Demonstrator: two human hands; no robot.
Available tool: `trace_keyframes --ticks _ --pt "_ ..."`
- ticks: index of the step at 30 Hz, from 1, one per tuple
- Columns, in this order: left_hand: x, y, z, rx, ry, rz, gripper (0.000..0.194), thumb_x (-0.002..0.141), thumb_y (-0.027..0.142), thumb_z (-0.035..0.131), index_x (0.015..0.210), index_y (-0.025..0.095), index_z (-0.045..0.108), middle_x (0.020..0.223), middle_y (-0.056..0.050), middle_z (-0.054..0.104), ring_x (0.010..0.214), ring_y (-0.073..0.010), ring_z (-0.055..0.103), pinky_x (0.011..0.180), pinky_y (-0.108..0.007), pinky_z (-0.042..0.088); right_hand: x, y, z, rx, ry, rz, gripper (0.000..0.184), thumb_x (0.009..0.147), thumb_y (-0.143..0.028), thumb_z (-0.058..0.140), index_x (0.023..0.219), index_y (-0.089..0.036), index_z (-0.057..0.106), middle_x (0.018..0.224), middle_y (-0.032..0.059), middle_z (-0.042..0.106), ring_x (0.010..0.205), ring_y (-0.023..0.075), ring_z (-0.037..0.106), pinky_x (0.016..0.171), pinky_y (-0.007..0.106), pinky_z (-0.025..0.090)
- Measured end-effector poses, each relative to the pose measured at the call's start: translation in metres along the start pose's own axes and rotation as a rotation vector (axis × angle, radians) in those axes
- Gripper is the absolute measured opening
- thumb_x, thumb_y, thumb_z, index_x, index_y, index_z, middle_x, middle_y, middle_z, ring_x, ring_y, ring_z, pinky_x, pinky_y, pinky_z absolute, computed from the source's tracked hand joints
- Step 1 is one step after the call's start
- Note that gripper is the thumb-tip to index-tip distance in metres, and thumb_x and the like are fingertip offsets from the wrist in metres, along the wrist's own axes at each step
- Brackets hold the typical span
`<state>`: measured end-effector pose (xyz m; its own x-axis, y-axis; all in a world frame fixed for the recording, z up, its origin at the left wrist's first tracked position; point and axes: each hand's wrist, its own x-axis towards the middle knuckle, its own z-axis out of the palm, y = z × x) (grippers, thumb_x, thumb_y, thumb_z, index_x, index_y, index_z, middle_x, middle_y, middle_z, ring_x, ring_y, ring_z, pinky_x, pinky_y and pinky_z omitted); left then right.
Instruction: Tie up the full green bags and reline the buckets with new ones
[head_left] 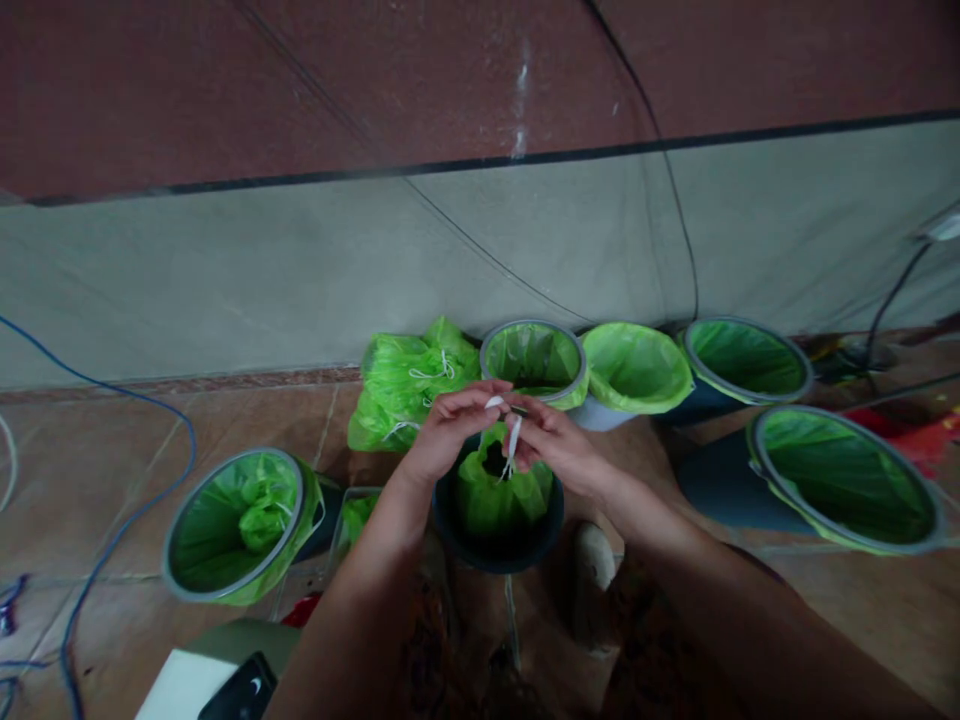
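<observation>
Both my hands are close together above a dark trash can [499, 562] that stands between my feet. Inside it is a green drawstring trash bag [502, 500], its mouth gathered to a small dark opening. A white drawstring [513, 445] runs from the bag up to my fingers. My left hand [459, 420] is closed in a pinch on the string. My right hand [555, 440] pinches it too, with a loop hanging by the fingers. The exact grip of the fingertips is partly hidden.
Bins with green liners stand around: a grey-rimmed bin [240, 590] at left, several along the wall, a tilted bin [862, 545] at right. Tied green bags [405, 380] lie by the wall. A blue cable [127, 530] crosses the floor. A phone [240, 690] rests on a box at lower left.
</observation>
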<state>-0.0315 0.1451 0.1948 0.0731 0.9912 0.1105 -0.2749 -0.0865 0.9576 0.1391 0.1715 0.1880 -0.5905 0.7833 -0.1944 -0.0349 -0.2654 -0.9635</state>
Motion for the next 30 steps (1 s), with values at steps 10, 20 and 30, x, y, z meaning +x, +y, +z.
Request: trace_keyframes --ticks 10,20,30 --pt "0.005 -0.046 0.007 0.129 0.036 -0.186 0.037 0.086 0.054 0.052 0.084 0.018 0.057 0.080 -0.001 0.063 0.079 -0.0126 0.060 0.082 -0.028 0.048 0.004 0.006 -0.005 0.037 -0.095 0.079 0.043 0.083 -0.061 0.055 0.075 -0.019 0.056 0.051 -0.0067 0.046 0.042 0.0062 0.038 0.042 0.020 0.040" --pt "0.002 -0.070 -0.007 0.685 -0.166 -0.324 0.033 0.091 0.035 0.040 0.080 0.016 0.065 0.058 0.003 0.053 0.057 -0.0114 0.048 0.062 -0.024 0.041 0.007 -0.002 -0.045 0.278 0.214 0.107 0.041 0.078 -0.056 0.067 0.086 -0.017 0.058 0.048 -0.0102 0.042 0.038 0.0038 0.032 0.039 0.017 0.036" --pt "-0.004 -0.075 0.006 0.696 -0.332 -0.391 0.030 0.085 0.030 0.048 0.084 0.014 0.073 0.054 0.004 0.046 0.052 -0.0097 0.038 0.053 -0.023 0.031 0.004 -0.021 -0.025 0.309 0.177 0.151 0.029 0.090 -0.023 0.050 0.116 -0.013 0.057 0.052 -0.0065 0.050 0.042 0.0072 0.042 0.050 0.025 0.056"
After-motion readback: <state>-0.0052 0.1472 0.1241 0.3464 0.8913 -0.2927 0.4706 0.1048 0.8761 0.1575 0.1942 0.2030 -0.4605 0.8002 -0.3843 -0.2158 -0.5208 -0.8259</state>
